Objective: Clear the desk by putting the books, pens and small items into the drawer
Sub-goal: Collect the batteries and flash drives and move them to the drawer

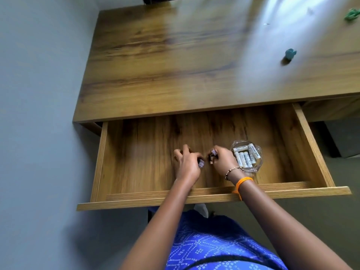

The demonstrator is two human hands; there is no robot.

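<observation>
The wooden drawer (136,152) stands pulled out below the desk top (175,55). Both my hands are inside it, near its middle. My left hand (187,162) grips a small dark item with a pale purple end (201,164). My right hand (223,160) pinches a similar small item (213,152), and a tiny dark piece (210,160) sits between the hands. Just right of my right hand stands a clear glass dish (258,164) holding several white batteries (245,155).
Two small crumpled things lie on the desk's right side: a teal one (290,54) and a green one (352,15) at the far edge. A grey wall runs along the left. A dark box (344,137) stands on the floor under the desk at right.
</observation>
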